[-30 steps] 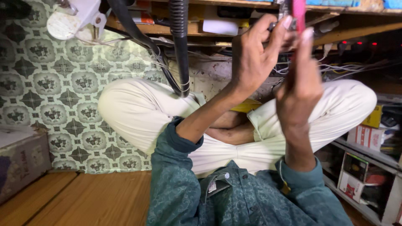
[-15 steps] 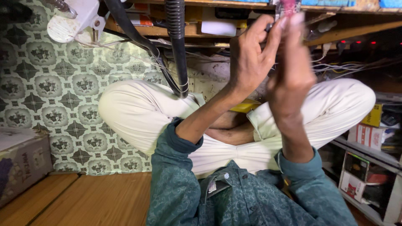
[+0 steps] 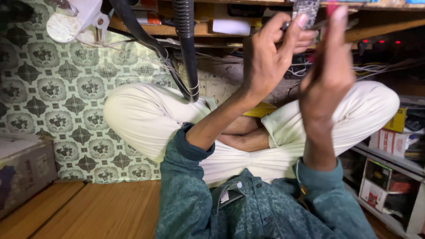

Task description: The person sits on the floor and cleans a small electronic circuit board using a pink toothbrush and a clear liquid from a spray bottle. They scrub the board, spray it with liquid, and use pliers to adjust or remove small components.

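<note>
Lap: I sit cross-legged, both arms raised.
Right hand (image 3: pixel 330 71): nearer to me, fingers straight up around a slim pink tool (image 3: pixel 331 9); grip itself hidden.
Left hand (image 3: pixel 270 55): pinches a small grey patterned piece (image 3: pixel 305 9), just left of the tool, up at the wooden shelf (image 3: pixel 376 28).
Axis: tool upright.

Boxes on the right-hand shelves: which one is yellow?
The yellow box on the upper shelf, beside the person's knee. The boxes below it are white with red.
</note>
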